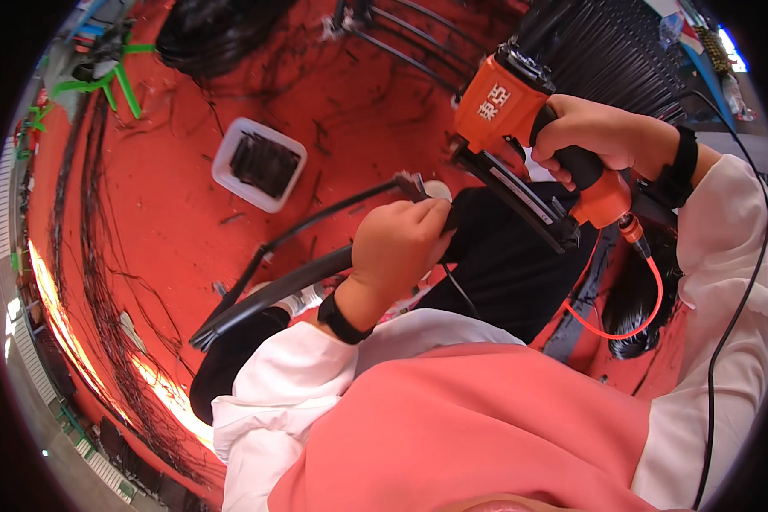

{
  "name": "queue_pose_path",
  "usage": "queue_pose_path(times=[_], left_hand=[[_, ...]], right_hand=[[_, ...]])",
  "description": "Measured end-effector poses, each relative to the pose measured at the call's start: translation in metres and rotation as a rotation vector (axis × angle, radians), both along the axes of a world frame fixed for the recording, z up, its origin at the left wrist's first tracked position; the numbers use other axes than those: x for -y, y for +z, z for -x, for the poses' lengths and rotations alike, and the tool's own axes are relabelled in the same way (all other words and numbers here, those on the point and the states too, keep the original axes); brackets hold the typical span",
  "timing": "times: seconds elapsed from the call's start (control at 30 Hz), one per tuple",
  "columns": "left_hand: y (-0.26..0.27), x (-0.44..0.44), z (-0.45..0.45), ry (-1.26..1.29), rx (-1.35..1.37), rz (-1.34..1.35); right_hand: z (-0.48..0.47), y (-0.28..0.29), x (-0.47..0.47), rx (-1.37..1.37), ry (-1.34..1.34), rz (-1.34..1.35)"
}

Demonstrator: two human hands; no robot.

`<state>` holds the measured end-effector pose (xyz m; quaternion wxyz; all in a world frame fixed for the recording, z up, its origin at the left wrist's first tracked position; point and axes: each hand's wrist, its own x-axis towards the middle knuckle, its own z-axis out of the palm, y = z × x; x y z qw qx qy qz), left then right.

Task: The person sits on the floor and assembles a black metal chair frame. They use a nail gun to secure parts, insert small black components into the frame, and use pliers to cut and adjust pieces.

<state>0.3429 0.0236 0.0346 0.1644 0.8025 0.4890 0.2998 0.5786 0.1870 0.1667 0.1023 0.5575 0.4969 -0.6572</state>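
My right hand (576, 137) grips the black handle of an orange pneumatic stapler or nailer (502, 105), which bears white writing. Its nose and long black magazine point down to the left, apart from my left hand. A red air hose (660, 281) runs from the fitting at its handle end. My left hand (393, 243) is closed around the upper end of a dark frame (294, 278) of black bars, whose material I cannot tell. The frame slants across my lap, its lower end over my left knee. My fingers hide whatever they pinch at that end.
A white plastic tub (251, 195) on the red floor holds short black strips (265, 164). Long black strands (93, 243) lie at the left, near a green stool (125, 89). Another dark frame (409, 54) and a black coil (214, 38) are beyond. A black cable (739, 307) crosses my right sleeve.
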Motion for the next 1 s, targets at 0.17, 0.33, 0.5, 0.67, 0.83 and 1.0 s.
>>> queue_pose_path(times=[0.17, 0.33, 0.5, 0.67, 0.83, 1.0], left_hand=[[-0.004, 0.023, -0.011, 0.006, -0.046, -0.048], [-0.009, 0.034, -0.011, -0.095, -0.134, -0.052], [-0.012, 0.034, -0.014, -0.071, -0.124, -0.088], [-0.011, 0.036, -0.014, -0.053, -0.121, -0.056], [-0.011, 0.038, -0.017, -0.007, -0.125, -0.093], [-0.012, 0.039, -0.017, -0.027, -0.106, -0.083]], right_hand=[[0.011, -0.021, -0.004, 0.057, -0.101, 0.245], [0.026, -0.041, -0.019, 0.086, 0.008, 0.404], [0.039, -0.048, -0.031, 0.156, 0.057, 0.518], [0.049, -0.06, -0.038, 0.185, 0.093, 0.621], [0.056, -0.06, -0.042, 0.266, 0.102, 0.624], [0.063, -0.066, -0.048, 0.27, 0.15, 0.653]])
